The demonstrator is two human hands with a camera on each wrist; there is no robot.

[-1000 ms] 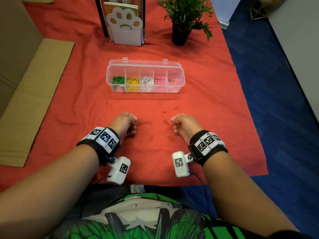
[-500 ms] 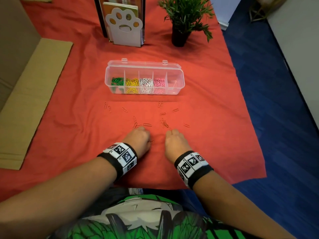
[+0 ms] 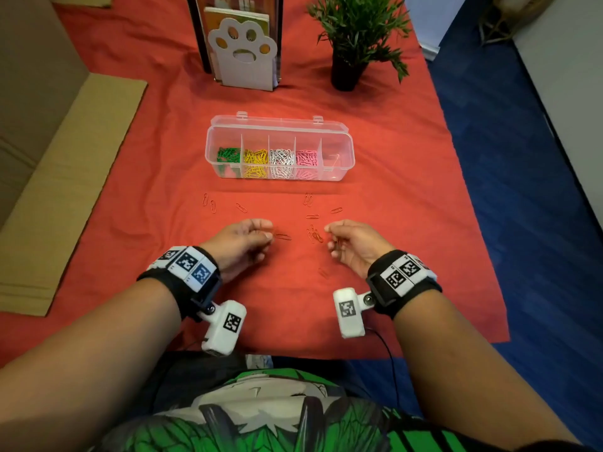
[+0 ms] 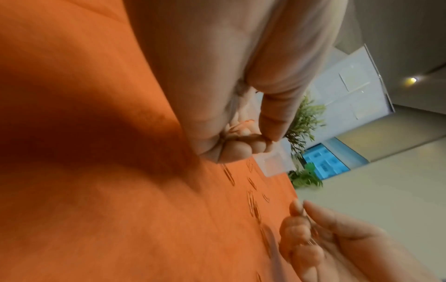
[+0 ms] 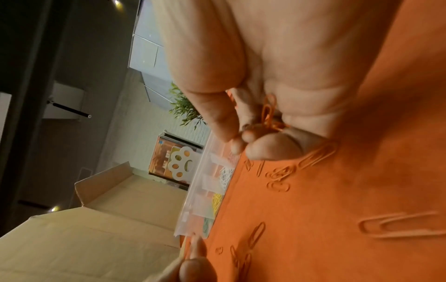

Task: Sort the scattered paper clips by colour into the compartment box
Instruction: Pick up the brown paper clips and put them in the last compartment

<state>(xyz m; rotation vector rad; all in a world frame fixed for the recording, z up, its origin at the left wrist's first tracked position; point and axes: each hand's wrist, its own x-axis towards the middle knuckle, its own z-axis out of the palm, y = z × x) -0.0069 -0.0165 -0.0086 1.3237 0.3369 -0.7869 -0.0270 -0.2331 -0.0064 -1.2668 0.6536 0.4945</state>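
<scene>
Both hands are hovering just above the worktop point(image 3: 424, 197), fingers curled. The right hand point(image 3: 354, 246) is cupping several orange paper clips point(image 5: 269, 112) against its palm while thumb and forefinger are closing together, seemingly so that gathered clips ride along as more are picked up. The left hand point(image 3: 241, 243) is pinching what appears to be a clip or two at its fingertips point(image 4: 241, 150), blurred in its wrist view. More loose orange clips point(image 3: 315, 234) are lying scattered on the red cloth between and beyond the hands, hard to see because they nearly match it. Farther off, the clear compartment box point(image 3: 346, 148) is standing open, holding green, yellow, white and pink clips in separate cells; its rightmost cell point(image 3: 334, 159) is looking almost empty, probably reserved for orange. Behind it are standing a paw-shaped holder point(image 3: 243, 60) and a potted plant point(image 3: 355, 31). No legible writing is showing; the wristbands point(image 3: 189, 265) are carrying only square coded markers.
</scene>
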